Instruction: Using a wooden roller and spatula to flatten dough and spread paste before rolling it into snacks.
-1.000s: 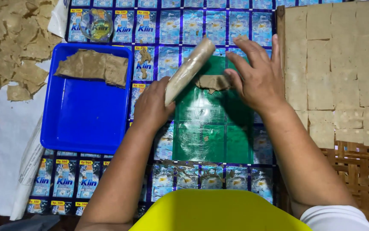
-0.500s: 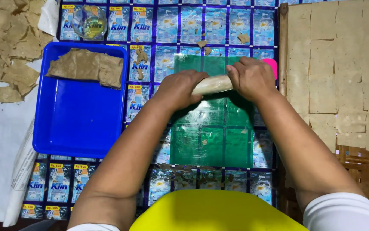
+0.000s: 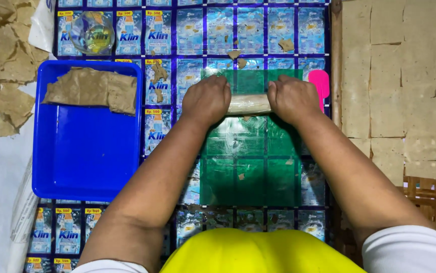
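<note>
A pale wooden rolling pin [image 3: 248, 103] lies crosswise on a green plastic sheet [image 3: 250, 172]. My left hand [image 3: 208, 99] is closed over its left end and my right hand [image 3: 292, 98] over its right end. Only the middle of the pin shows between my fists. The green sheet rests on a mat of blue sachet wrappers [image 3: 218, 30]. A pink scraper [image 3: 321, 86] pokes out just right of my right hand.
A blue tray [image 3: 84, 151] at the left holds brown dough slabs [image 3: 91, 88]. A clear glass bowl [image 3: 92, 33] sits above it. Dried brown pieces [image 3: 0, 65] lie at far left. Cut tan squares [image 3: 405, 76] cover a woven rack at the right. Dough crumbs [image 3: 235, 53] dot the mat.
The pin swung from a diagonal to lying level, and both hands closed over its ends and pushed it away from me across the green sheet.
</note>
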